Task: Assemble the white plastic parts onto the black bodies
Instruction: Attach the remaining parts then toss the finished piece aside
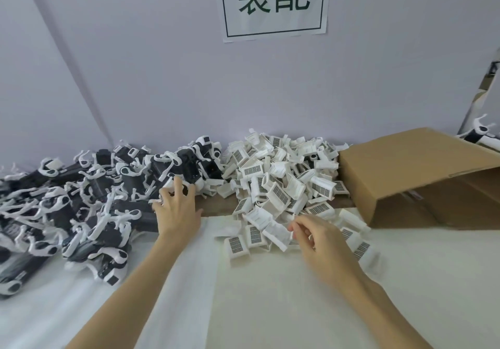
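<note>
White parts pile (281,183) edge under right hand (322,243), left hand (177,208) at black bodies (81,202)

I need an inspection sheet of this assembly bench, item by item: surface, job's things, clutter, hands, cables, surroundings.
Surface: white sheet covers the bench; a brown strip shows at the back.
Job's things: pile of black bodies at left; pile of white plastic parts in the middle.
Clutter: open cardboard box lies on its side at right.
Hands: left hand reaches with spread fingers onto the edge of the black pile; right hand has curled fingers at the near edge of the white pile, grip unclear.
Cables: nothing seen.
Surroundings: pale wall with a paper sign above the bench.
</note>
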`<action>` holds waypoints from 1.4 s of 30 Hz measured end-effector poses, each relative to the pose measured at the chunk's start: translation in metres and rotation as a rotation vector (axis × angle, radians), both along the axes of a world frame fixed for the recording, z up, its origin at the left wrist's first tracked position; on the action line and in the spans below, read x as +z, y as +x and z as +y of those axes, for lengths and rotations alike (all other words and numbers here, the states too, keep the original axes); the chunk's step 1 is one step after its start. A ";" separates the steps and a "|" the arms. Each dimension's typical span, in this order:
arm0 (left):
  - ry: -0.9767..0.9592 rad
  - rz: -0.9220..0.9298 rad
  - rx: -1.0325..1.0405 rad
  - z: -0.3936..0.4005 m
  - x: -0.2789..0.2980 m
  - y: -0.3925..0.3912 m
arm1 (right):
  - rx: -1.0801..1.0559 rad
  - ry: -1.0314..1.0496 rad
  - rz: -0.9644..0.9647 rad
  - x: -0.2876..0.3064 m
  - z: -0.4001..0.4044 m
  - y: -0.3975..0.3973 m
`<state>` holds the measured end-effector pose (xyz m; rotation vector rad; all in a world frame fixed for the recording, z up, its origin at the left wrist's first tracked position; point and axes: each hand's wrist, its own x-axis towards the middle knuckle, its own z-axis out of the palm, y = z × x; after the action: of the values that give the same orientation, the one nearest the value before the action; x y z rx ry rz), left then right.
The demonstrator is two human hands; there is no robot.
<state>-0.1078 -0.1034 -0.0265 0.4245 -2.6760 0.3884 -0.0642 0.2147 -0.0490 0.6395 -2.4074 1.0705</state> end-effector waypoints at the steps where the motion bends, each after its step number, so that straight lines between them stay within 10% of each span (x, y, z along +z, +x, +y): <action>1: 0.017 -0.021 -0.014 -0.003 -0.002 -0.004 | -0.001 -0.003 -0.008 -0.001 0.001 0.000; 22: -0.233 0.004 -0.427 0.005 0.015 0.002 | 0.010 -0.014 -0.070 -0.002 0.002 0.000; 42: 0.490 0.861 -0.669 0.023 0.045 0.035 | -0.003 -0.016 -0.062 -0.006 -0.002 -0.001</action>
<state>-0.0726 -0.0806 0.0181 -0.1723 -1.8600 -0.5429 -0.0656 0.2129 -0.0546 0.6056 -2.4491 1.1222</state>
